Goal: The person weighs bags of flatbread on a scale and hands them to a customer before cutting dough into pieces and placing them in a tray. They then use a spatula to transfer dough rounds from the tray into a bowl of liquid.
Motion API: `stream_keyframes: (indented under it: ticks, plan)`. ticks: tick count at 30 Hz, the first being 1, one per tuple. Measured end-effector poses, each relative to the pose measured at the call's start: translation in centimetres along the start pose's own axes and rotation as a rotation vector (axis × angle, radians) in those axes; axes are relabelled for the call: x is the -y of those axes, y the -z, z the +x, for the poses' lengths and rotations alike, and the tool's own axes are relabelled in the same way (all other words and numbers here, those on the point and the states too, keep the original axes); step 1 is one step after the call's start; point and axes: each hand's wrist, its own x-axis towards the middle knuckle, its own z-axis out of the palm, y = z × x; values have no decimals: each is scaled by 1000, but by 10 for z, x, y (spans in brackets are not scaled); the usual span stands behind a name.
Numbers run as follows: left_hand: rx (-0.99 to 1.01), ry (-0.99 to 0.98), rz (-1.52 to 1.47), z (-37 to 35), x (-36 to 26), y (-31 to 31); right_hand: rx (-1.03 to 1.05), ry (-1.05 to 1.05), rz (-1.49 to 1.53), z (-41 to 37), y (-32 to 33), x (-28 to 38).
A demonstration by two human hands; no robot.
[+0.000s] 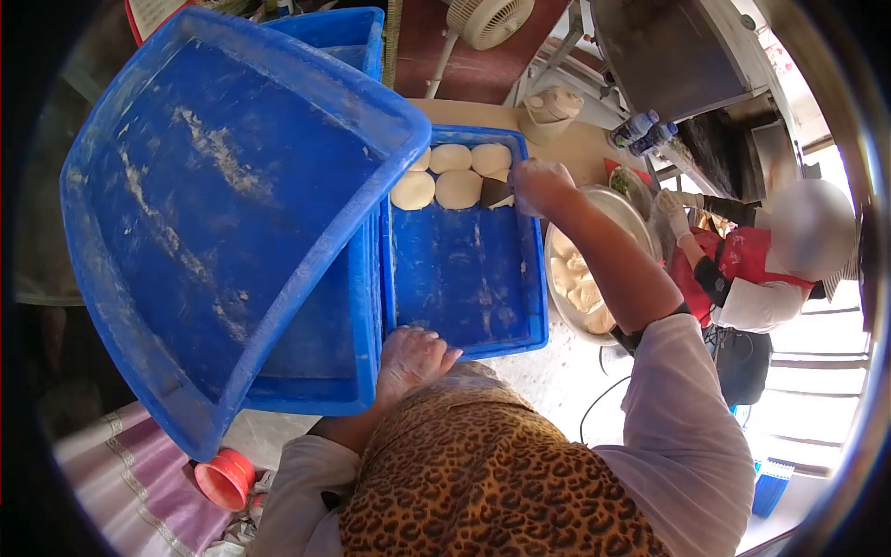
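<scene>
My right hand (543, 187) is closed on a dough scraper at the far right of a blue tray (464, 278). The scraper's dark blade (494, 192) lies against a piece of dough at the tray's right wall and partly covers it. Several round, flat dough pieces (457, 189) sit in rows at the tray's far end, and the bare floor of the tray has flour smears. At the tray's near left corner, my left hand (415, 357) is closed over the rim, with its fingertips partly hidden.
Another large blue tray (241, 186) stands tilted at the left, over more blue trays. A metal bowl of dough (585, 288) is on the right. Farther right is a co-worker in a red apron (742, 255). A fan (490, 20) and bottles (640, 132) stand at the back.
</scene>
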Motion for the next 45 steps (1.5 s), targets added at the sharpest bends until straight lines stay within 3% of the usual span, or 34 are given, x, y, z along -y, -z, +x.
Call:
stream_keyframes:
  ticks: [5,8,11,12,13,14,19,23,32,45]
  plan:
    - [-49,-7,-4,1,3,-9,39,39,-142,41,19,5]
    - [-32,10,-4,3,-1,-2,277,214,-268,73,24,-1]
    - [-76,-5,12,2,0,-6,402,342,-241,46,23,20]
    - [-54,0,5,2,0,-3,291,362,-228,29,7,22]
    - [-32,3,-2,3,-1,-1,254,558,-156,21,-15,21]
    - [-32,0,7,4,-1,0,226,560,-159,5,-20,22]
    - [-23,-25,41,3,4,-9,106,210,128,-56,-13,12]
    - [29,8,21,2,-4,3,101,55,310,-83,-34,13]
    - [31,-5,37,3,0,-1,-29,0,110,-76,-7,1]
    - [29,-8,7,1,-1,4,58,-203,199,-99,-30,27]
